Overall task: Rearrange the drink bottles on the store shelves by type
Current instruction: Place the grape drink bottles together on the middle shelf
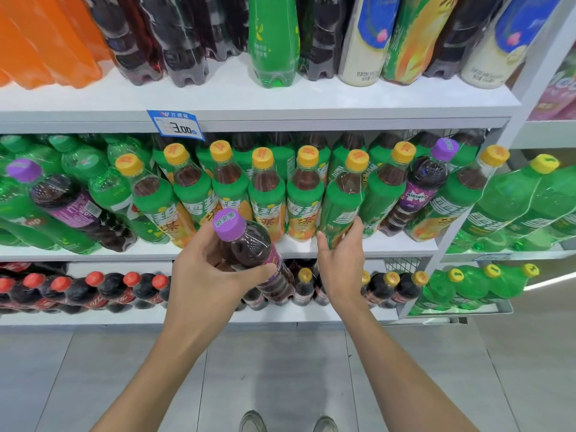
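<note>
My left hand [205, 269] grips a purple-capped grape soda bottle [249, 244] in front of the middle shelf [389, 246]. My right hand [341, 260] holds the lower body of a yellow-capped green tea bottle [344, 198] standing in the row on that shelf. Several more yellow-capped tea bottles [268, 194] line the shelf. One purple-capped soda [428, 182] stands among them at the right, and another purple-capped bottle [62, 198] sits among green soda bottles [103, 182] at the left.
The top shelf [249, 98] carries large orange, dark, green and white bottles. A blue price tag [176, 124] hangs on its edge. Red-capped cola bottles [78, 291] fill the bottom shelf. Large green bottles [514, 207] stand on the unit to the right. Grey floor tiles lie below.
</note>
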Motion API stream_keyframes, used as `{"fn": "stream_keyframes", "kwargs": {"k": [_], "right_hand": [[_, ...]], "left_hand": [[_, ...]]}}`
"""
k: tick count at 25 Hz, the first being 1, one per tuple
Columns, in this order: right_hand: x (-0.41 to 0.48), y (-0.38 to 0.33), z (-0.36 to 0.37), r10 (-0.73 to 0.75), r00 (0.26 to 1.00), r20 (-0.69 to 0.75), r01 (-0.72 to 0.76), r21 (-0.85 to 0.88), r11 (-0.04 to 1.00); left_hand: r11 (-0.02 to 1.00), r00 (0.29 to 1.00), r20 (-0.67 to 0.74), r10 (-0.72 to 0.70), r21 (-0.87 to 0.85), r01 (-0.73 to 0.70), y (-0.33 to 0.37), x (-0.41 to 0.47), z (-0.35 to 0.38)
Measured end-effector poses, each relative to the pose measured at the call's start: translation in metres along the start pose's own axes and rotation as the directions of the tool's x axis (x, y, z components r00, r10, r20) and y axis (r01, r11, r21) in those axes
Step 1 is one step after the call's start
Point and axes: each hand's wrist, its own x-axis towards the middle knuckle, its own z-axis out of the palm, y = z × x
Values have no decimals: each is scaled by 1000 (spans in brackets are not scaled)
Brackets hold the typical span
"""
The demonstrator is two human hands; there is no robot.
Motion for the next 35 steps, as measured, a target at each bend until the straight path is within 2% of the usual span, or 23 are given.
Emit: {"fn": "stream_keyframes", "kwargs": {"k": [5, 11, 16, 23, 27, 30, 35], "right_hand": [[4, -7, 8, -37, 995, -97, 31, -68, 997], [-3, -6, 4, 90, 996, 6, -89, -11, 996], [5, -10, 13, 93, 994, -56, -93, 16, 996], [6, -8, 14, 80, 994, -79, -85, -51, 995], [-1, -18, 4, 103, 995, -6, -103, -84, 991], [-11, -31, -12, 129, 990, 61, -117, -172, 978], [-39, -64, -41, 46, 985, 169, 16, -349, 937]], "left_hand": [[1000, 1000, 8, -5, 2, 5, -3, -3, -4], [1000, 1000, 0, -13, 1, 13, -8, -1, -10], [1000, 1000, -7, -16, 10, 16, -9, 2, -13], [999, 999, -39, -32, 30, 33, -11, 3, -18], [998, 998, -44, -42, 39, 44, -2, -1, -22], [998, 999, -23, -42, 47, 43, 14, -6, -30], [999, 999, -29, -12, 50, 13, 47, -18, -48]]}}
